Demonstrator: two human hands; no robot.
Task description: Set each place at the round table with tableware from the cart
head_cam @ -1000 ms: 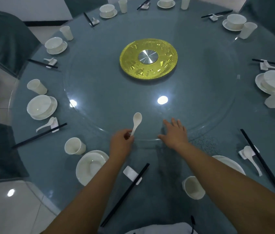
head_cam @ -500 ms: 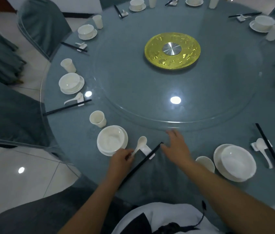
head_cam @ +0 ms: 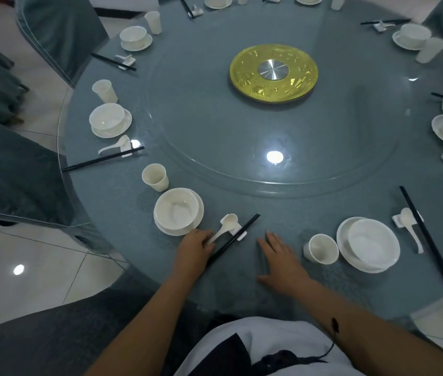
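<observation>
1. Pinching the tail of the white spoon (head_cam: 224,228), the left hand (head_cam: 193,249) had its fingers curled round the handle end, while the spoon's bowl sat on the small white rest (head_cam: 235,231) just beside the black chopsticks (head_cam: 232,240).
2. The right hand (head_cam: 280,257) lay flat on the desk (head_cam: 242,137) with its fingers spread and held nothing; it sat on the far side of the chopsticks from the spoon, between them and a white cup (head_cam: 320,248).
3. On the other side of the spoon from the chopsticks, very close to it, stood a bowl on a plate (head_cam: 178,211), with another cup (head_cam: 155,177) beyond that bowl.
4. The spoon looked like glazed ceramic: light, stiff, smooth enough to slip, and likely to chip if knocked against the rest or the bowl.
5. The thin handle seemed the sensible place to hold it, near its end, leaving the bowl free to settle in the rest's hollow.
6. Releasing it would call for a gentle lowering, since the handle appeared to slope down from the rest toward the desk and could pivot or slide on the glassy surface.
7. The chopsticks, leaning across the same rest, could roll if the spoon nudged them.
</observation>
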